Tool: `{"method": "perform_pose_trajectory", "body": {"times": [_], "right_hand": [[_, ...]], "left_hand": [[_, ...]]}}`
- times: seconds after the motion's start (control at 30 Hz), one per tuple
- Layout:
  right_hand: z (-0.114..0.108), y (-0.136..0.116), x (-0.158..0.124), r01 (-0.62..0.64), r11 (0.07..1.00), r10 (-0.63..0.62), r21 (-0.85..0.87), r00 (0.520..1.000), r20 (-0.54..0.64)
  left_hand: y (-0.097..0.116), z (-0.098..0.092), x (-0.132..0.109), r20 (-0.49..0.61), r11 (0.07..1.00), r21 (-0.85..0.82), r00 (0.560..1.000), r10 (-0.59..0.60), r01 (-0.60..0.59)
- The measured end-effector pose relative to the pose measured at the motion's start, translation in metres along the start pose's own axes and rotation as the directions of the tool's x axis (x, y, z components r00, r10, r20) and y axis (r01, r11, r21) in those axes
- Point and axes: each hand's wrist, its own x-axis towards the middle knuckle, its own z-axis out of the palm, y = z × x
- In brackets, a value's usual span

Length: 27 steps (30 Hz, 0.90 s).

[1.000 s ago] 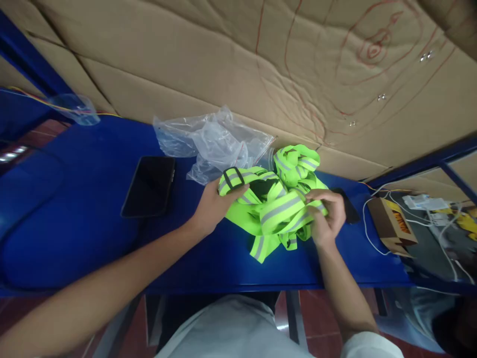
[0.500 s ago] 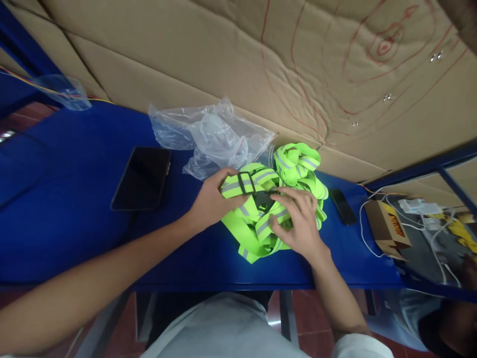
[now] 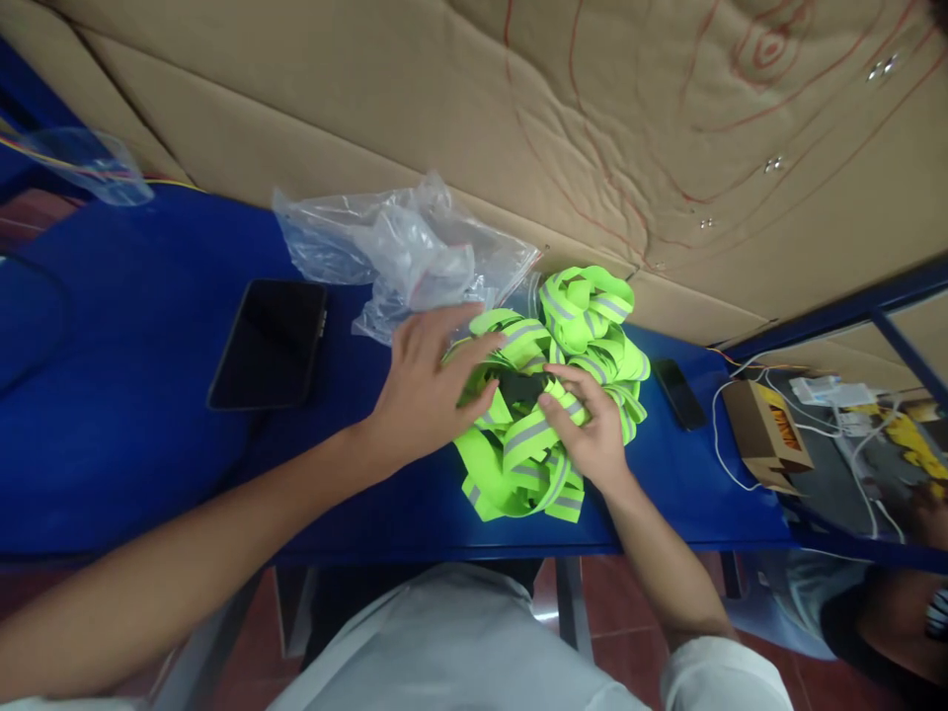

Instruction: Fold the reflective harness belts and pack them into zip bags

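Observation:
A heap of neon-yellow reflective straps (image 3: 529, 459) with grey stripes lies on the blue table in front of me. Among the bands is a black plastic buckle (image 3: 520, 388). My right hand (image 3: 589, 420) pinches a strap at the right end of the buckle between thumb and fingers. At the buckle's left, my left hand (image 3: 436, 380) hovers over the straps with thumb and fingers apart, its fingertips close to the black part. Whether those fingertips touch it is hard to see. More coiled straps (image 3: 589, 306) are bunched behind, against the cardboard.
Crumpled clear plastic bags (image 3: 415, 257) lie behind my left hand. A black tablet (image 3: 271, 343) is at the left, a dark phone (image 3: 678, 393) at the right. Beyond it stand a small cardboard box (image 3: 762, 434) and white cables. Cardboard panels (image 3: 355, 109) wall the back. Another person sits at far right.
My left hand has let go of the strap with the black slider and lifted, its fingers spreading. My right hand has closed on a strap beside the buckle. The view has shifted slightly.

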Motion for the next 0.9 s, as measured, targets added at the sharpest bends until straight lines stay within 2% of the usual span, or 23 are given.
{"method": "perform_pose_trajectory", "body": {"times": [0.03,0.1,0.2,0.4,0.47,0.57,0.67,0.73,0.8,0.83,0.9], "right_hand": [[0.001,-0.002,-0.002,0.039,0.999,-0.039,-0.009,0.999,-0.008],[0.004,-0.006,-0.007,0.11,0.993,-0.111,-0.04,0.994,-0.025],[0.009,-0.01,-0.014,0.156,0.983,-0.16,-0.096,0.987,-0.027],[0.012,-0.012,-0.016,0.161,0.979,-0.163,-0.126,0.987,-0.007],[0.011,-0.011,-0.015,0.153,0.978,-0.154,-0.145,0.988,-0.001],[0.006,-0.01,-0.014,0.149,0.979,-0.149,-0.136,0.989,0.007],[-0.004,-0.011,-0.012,0.183,0.972,-0.185,-0.148,0.983,-0.003],[-0.011,-0.014,-0.01,0.208,0.962,-0.214,-0.178,0.977,-0.015],[-0.018,-0.018,-0.008,0.228,0.948,-0.238,-0.224,0.971,-0.021],[-0.02,-0.02,-0.008,0.235,0.94,-0.247,-0.248,0.969,-0.017],[-0.021,-0.026,-0.009,0.246,0.926,-0.259,-0.288,0.966,-0.008]], "left_hand": [[0.004,-0.002,0.0,0.009,0.986,0.095,0.99,0.14,-0.14],[0.009,-0.004,-0.001,0.067,0.946,0.149,0.958,0.28,-0.287],[0.012,-0.004,-0.001,0.111,0.949,0.13,0.956,0.273,-0.287],[0.01,-0.004,-0.004,0.182,0.904,0.176,0.916,0.358,-0.389],[0.01,-0.005,-0.003,0.225,0.902,0.184,0.91,0.347,-0.39],[0.009,-0.007,-0.001,0.31,0.949,0.109,0.917,0.251,-0.296],[0.005,-0.013,0.006,0.401,0.991,-0.12,0.911,0.099,-0.055],[0.003,-0.02,0.012,0.469,0.946,-0.284,0.883,-0.003,0.154],[0.003,-0.026,0.017,0.513,0.879,-0.376,0.856,-0.065,0.292],[0.004,-0.028,0.019,0.52,0.863,-0.394,0.851,-0.076,0.317],[0.008,-0.03,0.018,0.501,0.883,-0.376,0.863,-0.061,0.281]]}}
